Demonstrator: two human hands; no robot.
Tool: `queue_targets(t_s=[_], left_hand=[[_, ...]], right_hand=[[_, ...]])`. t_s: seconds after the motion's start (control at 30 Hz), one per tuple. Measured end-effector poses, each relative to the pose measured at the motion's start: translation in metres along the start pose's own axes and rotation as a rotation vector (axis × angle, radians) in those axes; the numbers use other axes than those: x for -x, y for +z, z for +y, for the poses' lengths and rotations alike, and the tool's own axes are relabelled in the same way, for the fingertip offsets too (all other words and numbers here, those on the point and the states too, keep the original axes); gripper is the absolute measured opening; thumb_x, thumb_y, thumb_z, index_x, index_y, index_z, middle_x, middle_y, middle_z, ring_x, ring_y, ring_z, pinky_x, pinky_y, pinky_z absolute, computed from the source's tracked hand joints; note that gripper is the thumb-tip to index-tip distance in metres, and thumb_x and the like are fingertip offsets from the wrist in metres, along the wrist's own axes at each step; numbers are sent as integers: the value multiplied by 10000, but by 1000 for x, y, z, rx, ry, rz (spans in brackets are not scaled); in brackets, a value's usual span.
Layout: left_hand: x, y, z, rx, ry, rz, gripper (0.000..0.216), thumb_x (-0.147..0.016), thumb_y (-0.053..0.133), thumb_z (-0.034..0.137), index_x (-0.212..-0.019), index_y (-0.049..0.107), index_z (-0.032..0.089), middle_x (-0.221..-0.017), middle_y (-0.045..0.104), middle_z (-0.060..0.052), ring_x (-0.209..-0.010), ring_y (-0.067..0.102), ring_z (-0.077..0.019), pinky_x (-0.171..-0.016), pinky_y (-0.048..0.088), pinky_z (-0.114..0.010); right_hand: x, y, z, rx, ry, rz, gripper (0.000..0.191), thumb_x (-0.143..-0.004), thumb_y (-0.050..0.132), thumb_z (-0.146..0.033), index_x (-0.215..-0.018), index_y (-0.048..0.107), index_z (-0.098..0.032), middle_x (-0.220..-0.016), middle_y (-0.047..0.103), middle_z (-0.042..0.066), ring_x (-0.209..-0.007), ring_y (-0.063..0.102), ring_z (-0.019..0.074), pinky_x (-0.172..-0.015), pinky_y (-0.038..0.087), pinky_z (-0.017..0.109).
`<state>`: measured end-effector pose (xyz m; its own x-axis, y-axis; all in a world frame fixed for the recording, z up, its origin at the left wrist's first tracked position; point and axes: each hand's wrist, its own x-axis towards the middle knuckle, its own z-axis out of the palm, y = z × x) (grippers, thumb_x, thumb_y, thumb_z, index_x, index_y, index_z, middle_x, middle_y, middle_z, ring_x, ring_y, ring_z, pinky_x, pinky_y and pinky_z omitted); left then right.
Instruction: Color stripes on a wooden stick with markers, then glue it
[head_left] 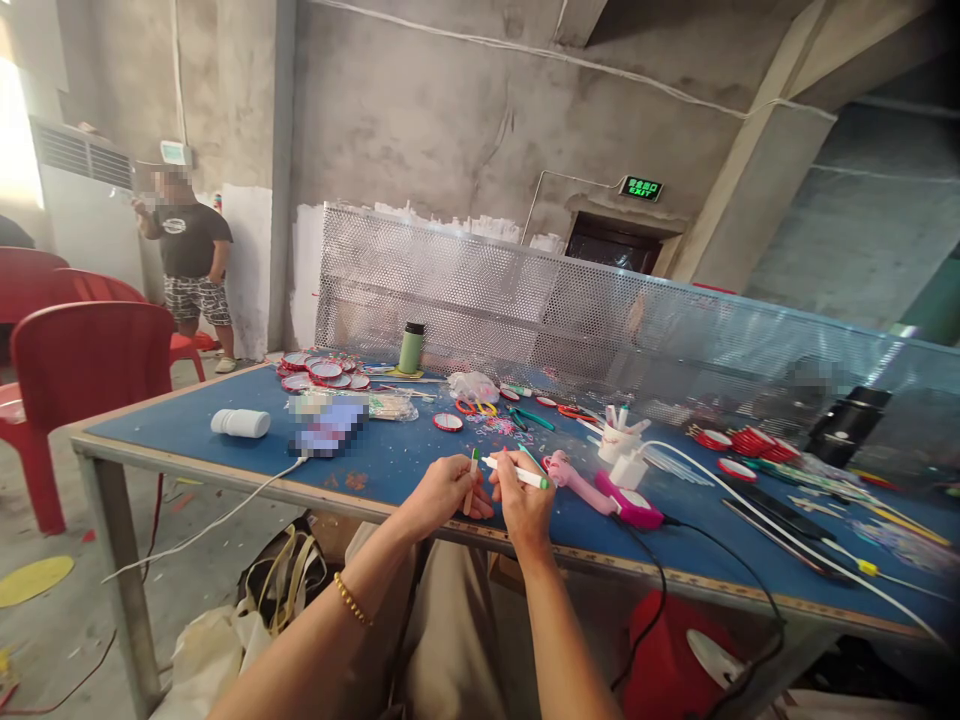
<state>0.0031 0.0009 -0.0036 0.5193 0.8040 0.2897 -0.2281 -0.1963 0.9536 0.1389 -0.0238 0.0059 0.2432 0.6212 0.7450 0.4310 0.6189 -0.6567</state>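
Observation:
Above the table's front edge, my right hand (525,505) is closed around a white marker (521,473) with a green end. The marker's other end points left, toward my left hand (448,487). Between the fingers of that hand stands a thin stick (474,467) with a green top, held upright; whether the green is a cap or colour cannot be made out. Both hands are close together. Just to the right lies a pink hot glue gun (585,485) with a pale pink, bulky part.
On the blue table (225,455) are a white bottle (241,424), a phone (328,428) on a cable, a green tumbler (411,348), red-rimmed discs (325,371), scissors (477,408), and a cup of markers (616,440). A perforated metal screen (480,290) stands behind; a person (191,240) stands far left.

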Motion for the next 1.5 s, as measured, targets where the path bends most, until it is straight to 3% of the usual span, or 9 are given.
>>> queue_targets(t_s=[0.17, 0.63, 1.5], left_hand=[[0, 0, 1, 5, -7, -2, 292, -838, 632, 453, -798, 539, 179, -693, 729, -51, -639, 750, -199, -623, 590, -286], [2, -1, 0, -34, 11, -4, 353, -816, 639, 528, -778, 556, 187, -702, 725, -34, -660, 745, -202, -650, 598, -303], [-1, -1, -4, -49, 36, -7, 363, -833, 618, 540, -751, 514, 202, -676, 690, -18, -653, 730, -211, -636, 586, -321]], right_hand=[[-1, 1, 1, -46, 16, 24, 296, -923, 575, -429, -804, 681, -180, -588, 585, -34, -400, 499, 88, -418, 420, 217], [-2, 1, 6, -22, -16, -12, 305, -944, 563, -455, -842, 682, -194, -611, 606, -26, -421, 508, 90, -427, 435, 215], [-1, -1, -1, -12, -1, -49, 297, -931, 555, -430, -770, 654, -200, -599, 610, -25, -423, 511, 99, -437, 433, 228]])
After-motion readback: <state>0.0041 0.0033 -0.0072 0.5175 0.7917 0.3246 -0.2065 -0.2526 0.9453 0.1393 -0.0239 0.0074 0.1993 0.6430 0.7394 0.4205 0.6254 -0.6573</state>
